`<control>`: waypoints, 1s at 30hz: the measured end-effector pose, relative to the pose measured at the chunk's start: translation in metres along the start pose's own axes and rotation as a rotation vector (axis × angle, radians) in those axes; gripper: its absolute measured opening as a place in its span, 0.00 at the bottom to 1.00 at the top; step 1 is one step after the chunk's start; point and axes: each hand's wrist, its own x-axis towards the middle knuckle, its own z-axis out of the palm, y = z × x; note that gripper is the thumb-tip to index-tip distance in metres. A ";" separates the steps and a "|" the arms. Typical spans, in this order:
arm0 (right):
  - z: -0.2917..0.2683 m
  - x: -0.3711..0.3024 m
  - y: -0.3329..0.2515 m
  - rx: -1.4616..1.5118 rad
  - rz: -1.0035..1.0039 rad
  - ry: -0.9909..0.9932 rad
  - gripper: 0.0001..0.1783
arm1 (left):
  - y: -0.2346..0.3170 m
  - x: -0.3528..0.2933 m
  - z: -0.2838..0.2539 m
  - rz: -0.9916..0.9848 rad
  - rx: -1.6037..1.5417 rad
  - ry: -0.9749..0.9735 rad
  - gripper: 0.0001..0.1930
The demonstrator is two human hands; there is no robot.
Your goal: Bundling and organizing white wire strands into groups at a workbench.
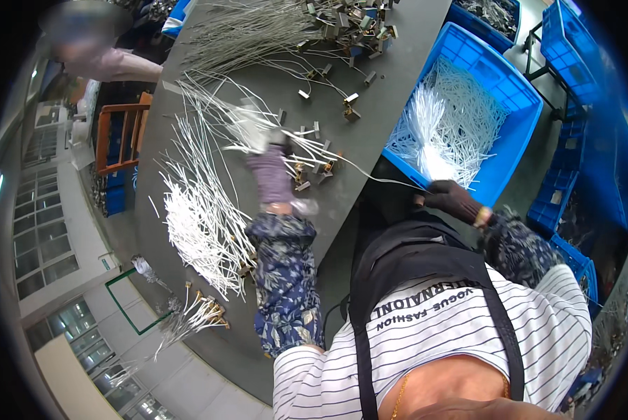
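Note:
My left hand (273, 171), in a purple glove with dark fingertips, reaches over a grey table. It is at a bundle of white wires (247, 129), whose ends carry small metal parts (314, 164). Motion blurs its fingers, so whether they grip the wires cannot be told. Near the table's right edge, my right hand (454, 201), in a dark brown glove, is closed on the end of a thin white wire (380, 179). That wire runs from the small metal parts across the edge to the fingers. Left of my left forearm lies a large pile of white wires (198, 224).
A blue crate (527, 129) of white wires stands right of the table (342, 210). Wires with metal blocks (356, 28) cover the table's far end. A smaller wire bundle (195, 318) lies near left. Another person's arm (128, 66) rests at the far left edge. More blue crates (562, 168) stand right.

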 end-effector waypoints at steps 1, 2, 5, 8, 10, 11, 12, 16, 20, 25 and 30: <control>0.017 0.025 -0.038 0.031 -0.038 -0.022 0.26 | -0.052 0.003 -0.039 0.126 0.190 -0.055 0.11; 0.022 0.042 -0.056 0.076 -0.012 0.019 0.29 | -0.034 -0.024 0.008 0.301 0.526 -0.079 0.12; 0.056 0.096 -0.116 0.080 -0.152 -0.015 0.33 | -0.026 -0.031 0.017 -0.217 0.080 0.150 0.18; 0.071 0.110 -0.154 0.293 -0.208 -0.131 0.34 | -0.014 -0.001 -0.010 -0.199 0.146 0.008 0.14; 0.071 0.127 -0.167 0.412 -0.228 -0.197 0.35 | -0.010 0.003 -0.015 -0.241 0.047 -0.005 0.14; 0.072 0.142 -0.164 0.338 -0.199 -0.170 0.35 | -0.014 0.002 -0.013 -0.262 0.057 -0.046 0.13; 0.077 0.154 -0.164 0.264 -0.172 -0.151 0.34 | -0.017 0.001 -0.014 -0.283 0.069 -0.079 0.12; 0.094 0.158 -0.183 0.289 -0.176 -0.125 0.34 | -0.024 0.003 -0.017 -0.370 0.085 -0.019 0.13; 0.094 0.141 -0.212 -0.013 0.110 -0.197 0.32 | -0.033 0.010 -0.046 -0.416 0.028 -0.092 0.13; 0.042 0.167 -0.185 -0.635 -0.292 0.518 0.28 | -0.044 0.021 -0.087 -0.428 0.069 -0.046 0.14; -0.014 0.217 -0.162 -0.587 -0.185 0.419 0.19 | -0.040 0.011 -0.054 -0.389 -0.192 -0.048 0.16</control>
